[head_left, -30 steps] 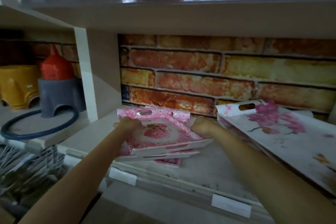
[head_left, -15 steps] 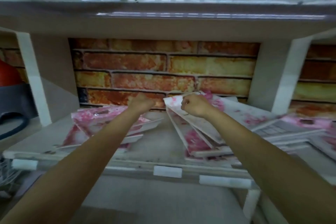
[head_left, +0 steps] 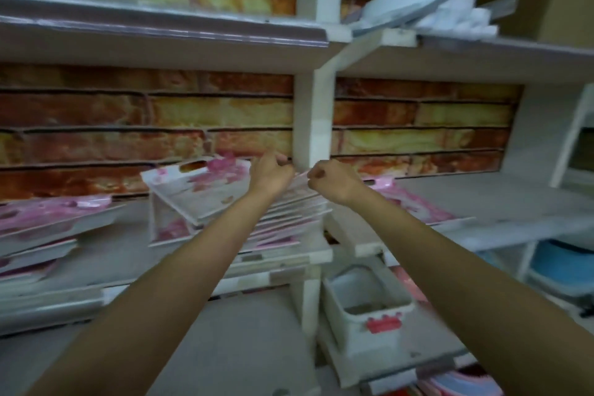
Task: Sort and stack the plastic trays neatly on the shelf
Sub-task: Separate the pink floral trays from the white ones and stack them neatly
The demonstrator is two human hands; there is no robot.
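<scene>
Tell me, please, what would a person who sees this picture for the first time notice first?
The eye goes first to the two bare hands, the left hand and the right hand, meeting at the middle of the shelf, at the far edge of a tilted stack of pink floral trays. Behind them runs a red and yellow brick-pattern wall. More pink trays lie at the left of the shelf.
</scene>
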